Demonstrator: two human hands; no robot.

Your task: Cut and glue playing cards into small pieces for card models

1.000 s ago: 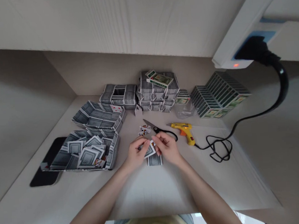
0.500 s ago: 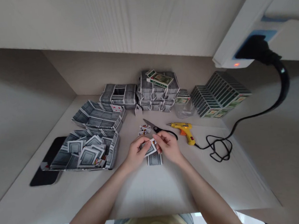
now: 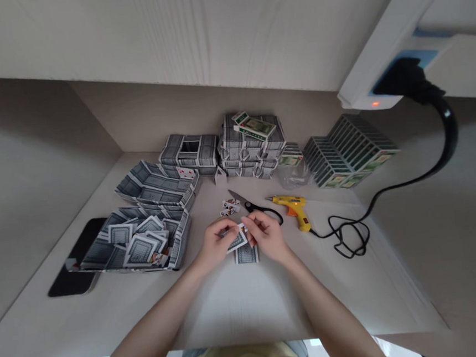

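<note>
My left hand (image 3: 215, 244) and my right hand (image 3: 266, 236) meet above the white table top (image 3: 232, 307), pinching a small grey-backed playing card (image 3: 237, 241) between their fingertips. Just below them, another grey-backed card (image 3: 247, 254) lies flat. Small cut pieces of card faces (image 3: 230, 207) lie just beyond my fingers. Steel scissors with black handles (image 3: 252, 207) sit close to my right hand, and neither hand touches them.
To the left, folded card trays (image 3: 155, 188) hold loose cards, over a black phone (image 3: 73, 265). Stacked card structures (image 3: 251, 144) stand behind. On the right are a yellow glue gun (image 3: 294, 207), rows of card boxes (image 3: 350, 149), and a black cable (image 3: 347, 235) from a power strip (image 3: 380, 91).
The card between my hands has shifted slightly and tilted as my fingers adjust on it. Everything else on the table stays where it was.
</note>
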